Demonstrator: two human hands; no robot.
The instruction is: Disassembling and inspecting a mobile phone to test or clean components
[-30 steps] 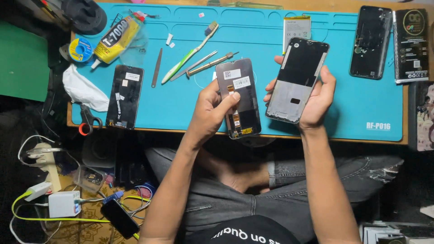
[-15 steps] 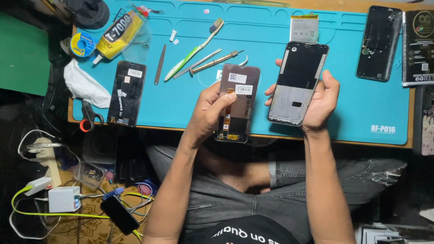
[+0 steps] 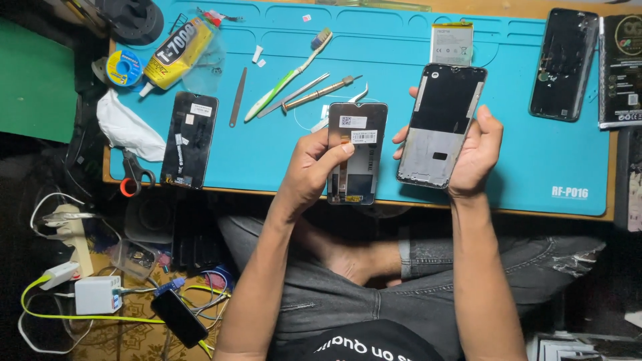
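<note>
1. Currently the left hand (image 3: pixel 314 170) pinches a replacement phone screen (image 3: pixel 356 152), back side up, above the near edge of the blue repair mat (image 3: pixel 535 160).
2. Beside it, the right hand (image 3: pixel 476 150) grips a phone frame (image 3: pixel 440 125), tilted.
3. Both parts hang partly past the mat; a slip could drop them onto the lap.
4. Thumb pressure near the screen's flex ribbon (image 3: pixel 343 172) might crease it.
</note>
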